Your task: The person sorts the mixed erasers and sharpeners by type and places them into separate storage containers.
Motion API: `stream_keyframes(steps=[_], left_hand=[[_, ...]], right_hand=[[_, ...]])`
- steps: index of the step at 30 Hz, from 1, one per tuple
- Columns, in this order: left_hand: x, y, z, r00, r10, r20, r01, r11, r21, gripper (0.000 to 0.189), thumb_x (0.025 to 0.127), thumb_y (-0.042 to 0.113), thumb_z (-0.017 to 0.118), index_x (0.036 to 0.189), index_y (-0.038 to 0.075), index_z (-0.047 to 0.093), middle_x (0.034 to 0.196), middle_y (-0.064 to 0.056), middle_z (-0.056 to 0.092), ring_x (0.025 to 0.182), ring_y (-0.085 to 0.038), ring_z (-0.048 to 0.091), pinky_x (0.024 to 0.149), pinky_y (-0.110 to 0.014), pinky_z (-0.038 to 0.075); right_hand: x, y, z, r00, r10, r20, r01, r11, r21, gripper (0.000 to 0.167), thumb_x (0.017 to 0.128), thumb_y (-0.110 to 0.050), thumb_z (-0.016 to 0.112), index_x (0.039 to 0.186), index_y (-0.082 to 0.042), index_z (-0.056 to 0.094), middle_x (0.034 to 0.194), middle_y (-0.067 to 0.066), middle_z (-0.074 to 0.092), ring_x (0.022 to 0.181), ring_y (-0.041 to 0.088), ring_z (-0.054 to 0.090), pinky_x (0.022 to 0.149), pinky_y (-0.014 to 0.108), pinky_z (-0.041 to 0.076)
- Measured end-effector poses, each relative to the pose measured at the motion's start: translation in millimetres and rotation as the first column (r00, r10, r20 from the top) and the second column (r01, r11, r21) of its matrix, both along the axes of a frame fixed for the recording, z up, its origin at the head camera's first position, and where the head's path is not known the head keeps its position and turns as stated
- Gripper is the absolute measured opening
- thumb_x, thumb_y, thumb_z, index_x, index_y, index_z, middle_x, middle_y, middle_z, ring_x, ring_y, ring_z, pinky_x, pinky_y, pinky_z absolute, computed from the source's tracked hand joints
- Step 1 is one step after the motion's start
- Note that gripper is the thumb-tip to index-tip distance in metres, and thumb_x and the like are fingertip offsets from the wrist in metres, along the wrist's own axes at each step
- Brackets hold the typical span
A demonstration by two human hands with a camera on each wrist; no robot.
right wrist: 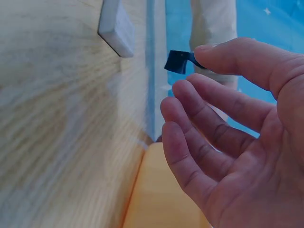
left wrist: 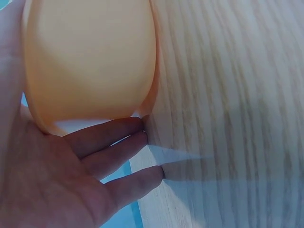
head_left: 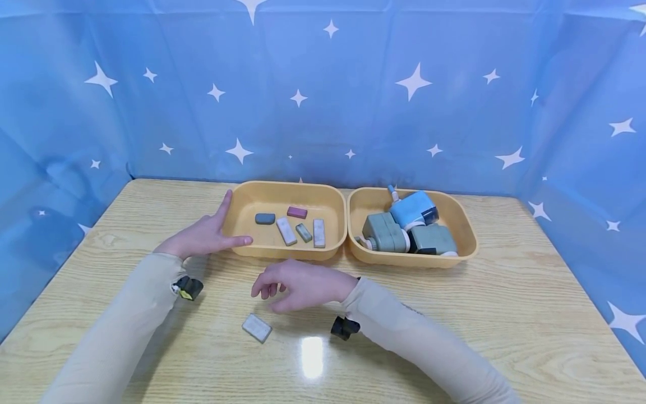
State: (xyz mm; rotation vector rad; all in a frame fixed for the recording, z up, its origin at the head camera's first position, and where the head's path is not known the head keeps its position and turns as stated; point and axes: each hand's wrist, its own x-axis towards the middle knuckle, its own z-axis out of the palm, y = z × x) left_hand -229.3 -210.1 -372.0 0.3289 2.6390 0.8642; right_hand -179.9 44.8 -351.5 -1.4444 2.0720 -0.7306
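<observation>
My left hand (head_left: 204,233) spreads around the left end of a shallow orange-yellow tray (head_left: 282,252). Its thumb lies along the front rim and its index finger runs up the left side. In the left wrist view, the other fingers (left wrist: 135,183) extend beside the tray's end wall. Over the wood-grain table hovers my right hand (head_left: 303,284), fingers loosely bent and holding nothing. A white, grey-smudged rectangular block (head_left: 257,327), like a used eraser, lies in front of it on the table. The right wrist view shows this block (right wrist: 116,31) apart from the fingertips.
Inside the left tray lie a dark blue block (head_left: 264,219), a maroon block (head_left: 297,212) and several whitish ones. Beside it, a matching tray (head_left: 469,241) holds green bottles (head_left: 386,231) and a blue bottle (head_left: 414,209). A blue star-patterned cloth (head_left: 323,129) hangs behind the table.
</observation>
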Motion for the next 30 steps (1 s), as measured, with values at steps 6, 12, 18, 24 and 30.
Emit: stream_keyframes(steps=[6,12,18,24,30], left_hand=[[-0.1,-0.9,-0.3,1.0,0.012,0.008,-0.012,1.0,0.003,0.122,0.082,0.063,0.064,0.149,0.014,-0.025,0.141,-0.042,0.031,0.123,-0.049,0.045,0.099,-0.058,0.037],[0.7,-0.7,-0.2,1.0,0.012,-0.001,-0.012,1.0,-0.001,0.121,0.082,0.063,0.064,0.149,0.015,-0.025,0.14,-0.042,0.032,0.122,-0.05,0.046,0.099,-0.058,0.037],[0.6,-0.6,-0.1,1.0,0.01,-0.007,-0.01,1.0,-0.001,0.121,0.083,0.062,0.065,0.15,0.014,-0.024,0.14,-0.042,0.032,0.122,-0.049,0.045,0.1,-0.058,0.037],[0.3,-0.6,-0.1,1.0,0.012,0.002,-0.012,1.0,0.0,0.121,0.083,0.062,0.065,0.149,0.015,-0.025,0.141,-0.042,0.03,0.124,-0.051,0.043,0.1,-0.059,0.036],[0.1,-0.4,0.3,1.0,0.013,0.012,-0.013,1.0,0.0,0.121,0.083,0.063,0.064,0.149,0.017,-0.026,0.144,-0.041,0.026,0.126,-0.051,0.04,0.101,-0.059,0.034]], right_hand=[[2.7,-6,-4.6,0.999,0.033,-0.016,-0.032,0.999,0.01,0.031,0.088,-0.01,0.07,0.118,-0.004,0.064,0.1,0.002,0.064,0.091,0.005,0.056,0.084,0.016,0.044],[4.2,-11,-12.5,0.998,0.053,-0.034,-0.052,0.998,0.031,0.03,0.089,-0.01,0.069,0.118,-0.005,0.065,0.1,-0.002,0.064,0.091,0.002,0.055,0.082,0.013,0.042],[7.1,-15,-17.2,0.997,0.063,-0.051,-0.06,0.997,0.045,0.03,0.088,-0.01,0.07,0.117,-0.006,0.065,0.101,-0.002,0.063,0.09,0.002,0.055,0.08,0.011,0.041],[10.1,-19,-20.8,0.997,0.06,-0.039,-0.057,0.996,0.061,0.033,0.085,-0.009,0.073,0.117,-0.008,0.066,0.103,-0.003,0.06,0.088,0.001,0.054,0.077,0.01,0.041],[11.4,-22,-25.2,0.997,0.073,-0.016,-0.072,0.996,0.058,0.036,0.084,-0.01,0.075,0.118,-0.009,0.065,0.103,-0.005,0.057,0.087,0.004,0.051,0.077,0.011,0.041]])
